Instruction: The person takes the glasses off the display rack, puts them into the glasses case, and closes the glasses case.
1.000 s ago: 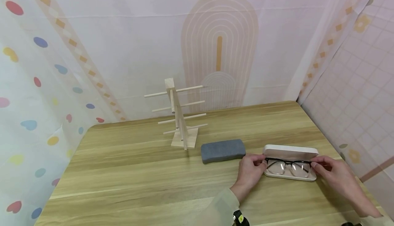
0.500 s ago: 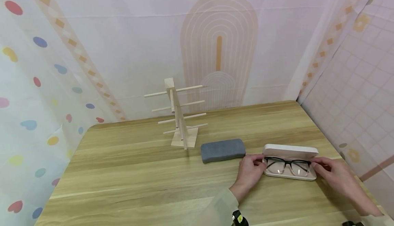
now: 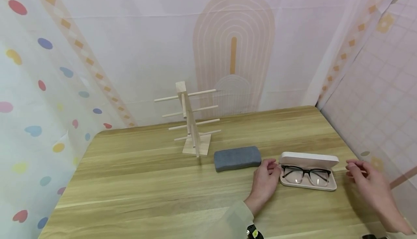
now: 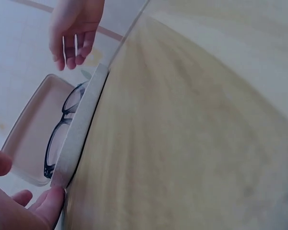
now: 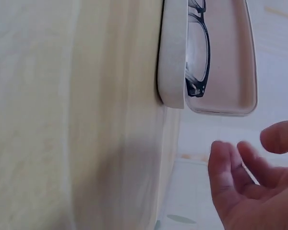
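Note:
A pair of glasses [image 3: 306, 173] with a dark upper frame and clear lower rims lies in a pale glasses case [image 3: 307, 187] whose lid stands raised. My left hand [image 3: 265, 181] is at the case's left end. In the left wrist view, its fingertips [image 4: 50, 203] touch the end of the case's base, and the thumb is held apart. To the right of the case, my right hand [image 3: 371, 184] hovers with fingers loosely bent and nothing between them. The right wrist view shows a gap between that hand and the case.
A grey-blue glasses case [image 3: 238, 158], closed, lies left of my left hand. Behind it stands a wooden rack [image 3: 190, 123] with several thin pegs jutting out. The wooden table [image 3: 156, 195] meets patterned curtains at the back and sides.
My right hand has let go of the glasses' right side and moved right, away from the case. The left hand has stayed by the case's left end. The glasses lie in the case as before.

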Tool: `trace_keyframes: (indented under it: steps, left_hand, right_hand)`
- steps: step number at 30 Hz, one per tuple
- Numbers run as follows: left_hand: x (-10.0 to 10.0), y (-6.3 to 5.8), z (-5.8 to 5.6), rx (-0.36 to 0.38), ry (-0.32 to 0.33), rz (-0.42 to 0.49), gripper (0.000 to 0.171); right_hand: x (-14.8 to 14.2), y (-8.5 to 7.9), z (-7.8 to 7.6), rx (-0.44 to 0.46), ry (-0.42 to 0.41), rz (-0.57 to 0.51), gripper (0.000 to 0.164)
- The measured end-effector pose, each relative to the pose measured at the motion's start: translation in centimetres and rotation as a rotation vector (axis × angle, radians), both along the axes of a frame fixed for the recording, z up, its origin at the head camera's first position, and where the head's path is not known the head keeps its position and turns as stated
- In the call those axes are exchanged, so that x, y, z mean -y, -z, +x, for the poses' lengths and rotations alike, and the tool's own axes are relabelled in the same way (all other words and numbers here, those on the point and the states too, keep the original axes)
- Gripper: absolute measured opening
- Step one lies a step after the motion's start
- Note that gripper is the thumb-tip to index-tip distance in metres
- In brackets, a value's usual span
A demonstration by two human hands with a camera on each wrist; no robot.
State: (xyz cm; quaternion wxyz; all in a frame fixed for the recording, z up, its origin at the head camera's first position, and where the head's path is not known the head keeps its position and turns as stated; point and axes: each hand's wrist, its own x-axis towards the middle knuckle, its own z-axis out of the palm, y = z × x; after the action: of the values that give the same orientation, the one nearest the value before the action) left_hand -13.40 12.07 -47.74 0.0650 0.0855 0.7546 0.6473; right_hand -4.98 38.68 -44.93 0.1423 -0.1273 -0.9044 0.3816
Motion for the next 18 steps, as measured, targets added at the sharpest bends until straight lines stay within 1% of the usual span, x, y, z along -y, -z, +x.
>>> trace_keyframes:
  steps: [3,5,7,10,12,15,18]
  left_hand:
    - [-0.2,-0.3,0.0,0.013,0.014,-0.004,0.034]
    - [-0.3,-0.5,-0.1,0.018,0.024,-0.011,0.037]
    - [-0.4,-0.8,-0.1,0.026,0.028,-0.025,0.040]
    - [-0.5,-1.1,-0.3,0.028,0.025,-0.041,0.042]
    - [-0.6,-1.3,-0.4,0.041,0.021,-0.052,0.043]
    - [-0.8,-1.5,-0.6,0.051,0.021,-0.061,0.043]
    - [-1.0,-1.6,-0.8,0.063,0.020,-0.066,0.042]
  right_hand:
    - [0.0,0.0,-0.4,-0.010,-0.044,-0.027,0.044]
    - [0.0,0.1,-0.8,0.017,-0.088,-0.050,0.048]
    - [0.0,0.1,-1.2,0.068,-0.121,-0.073,0.053]
    - [0.2,-0.1,-1.6,0.142,-0.141,-0.088,0.059]
    - [0.4,-0.2,-1.9,0.175,-0.148,-0.084,0.062]
    - [0.7,-0.3,-2.2,0.197,-0.148,-0.073,0.064]
    - [0.9,-0.4,-2.5,0.218,-0.157,-0.089,0.065]
